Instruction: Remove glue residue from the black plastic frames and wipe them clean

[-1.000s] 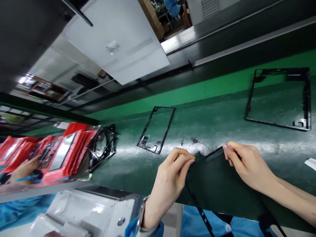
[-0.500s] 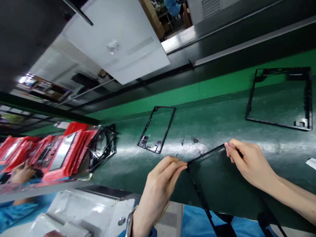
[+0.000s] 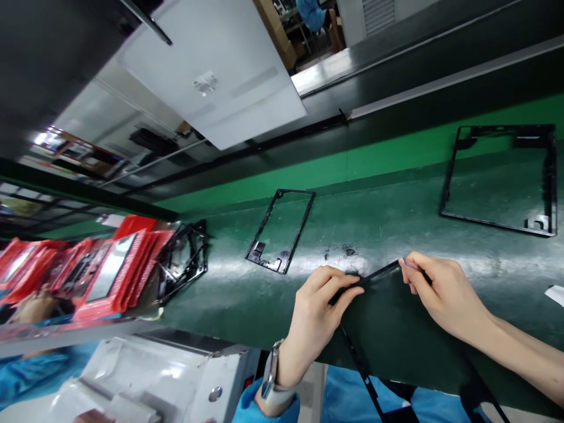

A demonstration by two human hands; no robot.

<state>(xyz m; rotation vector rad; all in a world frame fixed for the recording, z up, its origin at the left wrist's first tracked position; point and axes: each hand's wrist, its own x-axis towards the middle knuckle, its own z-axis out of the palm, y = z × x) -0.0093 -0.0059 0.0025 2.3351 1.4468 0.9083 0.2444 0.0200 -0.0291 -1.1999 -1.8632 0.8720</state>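
My two hands hold up a thin black rectangular frame [image 3: 382,271] at the near side of the green workbench, and its lower part hangs past the bench edge. My left hand [image 3: 317,308], with a watch on the wrist, pinches the frame's top bar between thumb and fingers. On the other end of that bar, my right hand [image 3: 445,291] is closed with thumb against forefinger; whether it also holds something small cannot be made out. Beyond my left hand, a smaller black frame [image 3: 258,251] lies flat. A larger black frame [image 3: 497,223] rests at the far right.
Dark fine scraps [image 3: 349,250] lie on the green bench [image 3: 388,211]. At the left are piled black frames [image 3: 202,261] and red padded sleeves [image 3: 152,252], with another person's hand [image 3: 35,306] beside them. A white board [image 3: 247,106] hangs above. White paper [image 3: 556,294] lies right.
My left hand has slid right along the frame's top bar, from its corner toward my right hand. My right hand has barely moved.
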